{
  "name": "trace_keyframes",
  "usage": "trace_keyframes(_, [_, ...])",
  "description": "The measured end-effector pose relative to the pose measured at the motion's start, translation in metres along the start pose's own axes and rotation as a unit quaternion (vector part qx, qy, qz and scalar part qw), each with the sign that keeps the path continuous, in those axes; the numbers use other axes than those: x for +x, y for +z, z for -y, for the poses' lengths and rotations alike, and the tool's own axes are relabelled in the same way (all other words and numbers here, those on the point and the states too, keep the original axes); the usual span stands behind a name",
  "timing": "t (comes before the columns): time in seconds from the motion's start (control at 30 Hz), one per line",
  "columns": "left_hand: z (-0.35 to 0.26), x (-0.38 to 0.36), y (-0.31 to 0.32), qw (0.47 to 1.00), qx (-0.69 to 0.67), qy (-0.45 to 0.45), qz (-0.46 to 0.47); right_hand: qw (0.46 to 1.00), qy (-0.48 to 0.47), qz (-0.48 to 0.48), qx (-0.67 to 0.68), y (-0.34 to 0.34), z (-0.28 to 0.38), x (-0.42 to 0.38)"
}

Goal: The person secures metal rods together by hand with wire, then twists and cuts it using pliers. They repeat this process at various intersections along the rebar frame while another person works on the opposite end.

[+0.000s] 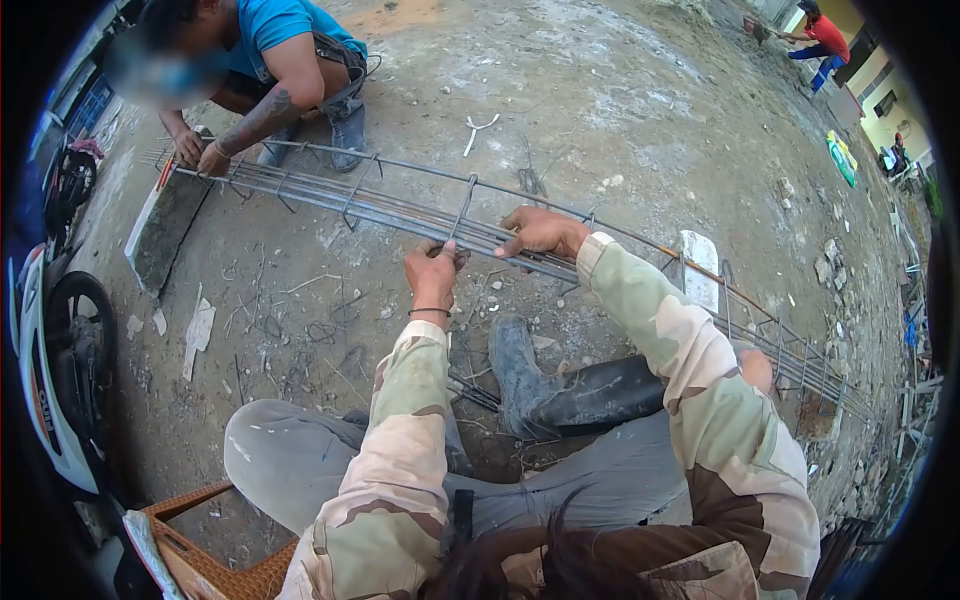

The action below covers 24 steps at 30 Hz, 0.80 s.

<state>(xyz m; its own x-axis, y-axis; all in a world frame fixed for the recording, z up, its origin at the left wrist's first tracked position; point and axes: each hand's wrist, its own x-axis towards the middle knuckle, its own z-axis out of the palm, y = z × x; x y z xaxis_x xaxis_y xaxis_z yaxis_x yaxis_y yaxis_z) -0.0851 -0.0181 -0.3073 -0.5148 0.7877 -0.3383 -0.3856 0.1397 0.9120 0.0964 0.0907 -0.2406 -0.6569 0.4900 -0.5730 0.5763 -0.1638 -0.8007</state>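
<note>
A long cage of steel rebar [330, 190] with square stirrups runs from upper left to lower right in front of me. My left hand [433, 275] is closed at the cage's near side, thumb and fingers pinching the lower end of a stirrup [462, 208]. To its right, my right hand [545, 232] reaches over the cage, with its fingers curled round the lengthwise bars. Part of those fingers is hidden behind the bars. At the far left end, a co-worker's hands [205, 155] touch the same cage.
A concrete slab [165, 235] props the cage's left end; a white block [700, 268] is under its right part. A motorcycle [60, 370] and an orange-brown crate [215, 560] are at left. A white forked piece [478, 130] lies beyond the cage. Another person [822, 45] bends far right.
</note>
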Motion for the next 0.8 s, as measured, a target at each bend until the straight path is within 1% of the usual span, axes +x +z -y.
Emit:
trace_keyframes(0.07, [0.001, 0.003, 0.000, 1.000, -0.001, -0.005, 0.001, 0.992, -0.024, -0.076, -0.102, 0.004, 0.004, 0.001])
trace_keyframes(0.1, [0.003, 0.004, -0.001, 1.000, 0.016, 0.000, 0.001, 0.992, -0.024, -0.076, -0.099, 0.004, 0.002, 0.003])
trace_keyframes(0.17, [0.006, 0.006, 0.000, 0.999, 0.035, 0.004, 0.001, 0.978, -0.035, -0.093, -0.185, 0.002, 0.003, 0.008])
trace_keyframes(0.2, [0.007, 0.005, 0.000, 0.999, 0.035, 0.008, -0.003, 0.978, -0.034, -0.093, -0.183, 0.002, 0.002, 0.008])
trace_keyframes(0.27, [0.008, 0.004, 0.002, 0.999, 0.038, 0.010, -0.006, 0.959, -0.057, -0.126, -0.249, 0.005, 0.005, 0.007])
trace_keyframes(0.3, [0.008, 0.004, 0.002, 0.999, 0.039, 0.014, -0.005, 0.959, -0.056, -0.128, -0.246, 0.006, 0.010, 0.005])
trace_keyframes(0.37, [0.008, 0.005, -0.001, 0.999, 0.041, 0.019, -0.004, 0.962, 0.036, -0.122, -0.243, 0.010, 0.018, 0.003])
trace_keyframes(0.4, [0.008, 0.006, -0.001, 0.999, 0.037, 0.017, 0.001, 0.962, 0.036, -0.123, -0.241, 0.010, 0.012, 0.004])
trace_keyframes(0.47, [0.008, 0.006, -0.005, 0.999, 0.036, 0.014, 0.007, 0.914, -0.077, -0.201, -0.343, 0.015, 0.000, 0.004])
trace_keyframes(0.53, [0.005, 0.006, -0.009, 0.999, 0.016, -0.036, 0.005, 0.916, -0.076, -0.206, -0.337, 0.015, -0.003, 0.006])
trace_keyframes(0.67, [-0.001, 0.002, -0.002, 0.999, 0.035, -0.031, -0.021, 0.925, -0.068, -0.202, -0.314, 0.015, 0.000, 0.000])
trace_keyframes(0.8, [0.002, 0.008, 0.006, 0.998, -0.026, -0.032, -0.055, 0.927, -0.071, -0.204, -0.305, 0.014, 0.001, -0.003])
